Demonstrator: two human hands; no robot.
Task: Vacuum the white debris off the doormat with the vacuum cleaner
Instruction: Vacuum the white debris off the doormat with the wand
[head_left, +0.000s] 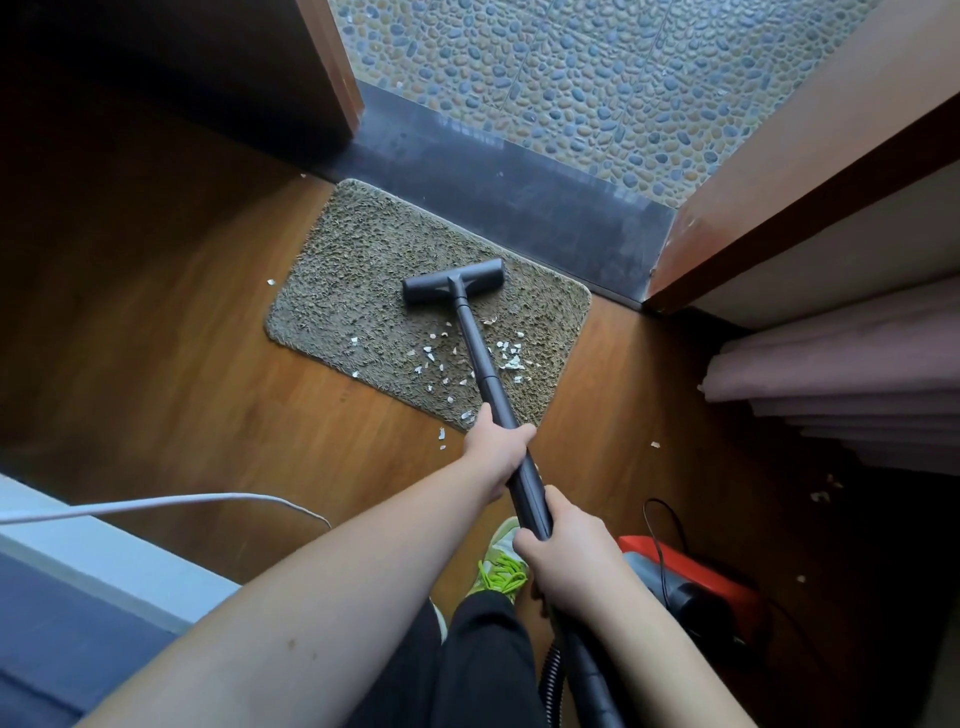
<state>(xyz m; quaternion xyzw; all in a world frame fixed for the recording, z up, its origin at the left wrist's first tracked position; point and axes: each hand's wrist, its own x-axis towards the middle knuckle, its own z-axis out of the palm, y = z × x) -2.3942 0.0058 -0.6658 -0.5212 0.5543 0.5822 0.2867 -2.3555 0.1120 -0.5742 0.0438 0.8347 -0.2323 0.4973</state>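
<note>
A grey-brown shaggy doormat (363, 291) is lying on the wooden floor (156, 338), its far edge running along the dark threshold (519, 192) of an open doorway, with pebble paving (571, 67) beyond. White debris (511, 358) is lying scattered over the near half of the mat — most of it clustered on both sides of the wand — and a few flakes are sitting off the mat on the floor, near its left edge and by its near corner. The vacuum cleaner's floor head (453, 281) is resting on the mat's far half, beyond the debris, with the dark wand (480, 358) slanting back from it toward the person. The left hand (493, 447) is gripping the wand just past the mat's near corner, fingers wrapped around the tube. The right hand (569, 556) is clenching the wand lower down, closer to the body, where the ribbed hose (553, 675) is joining on. The red canister (691, 582) is sitting on the floor to the right, just beside the right hand, with a black cord looping above it. A white cable (156, 504) is crossing the floor on the left — and a shoe with green laces (501, 566) is showing under the wand.
</note>
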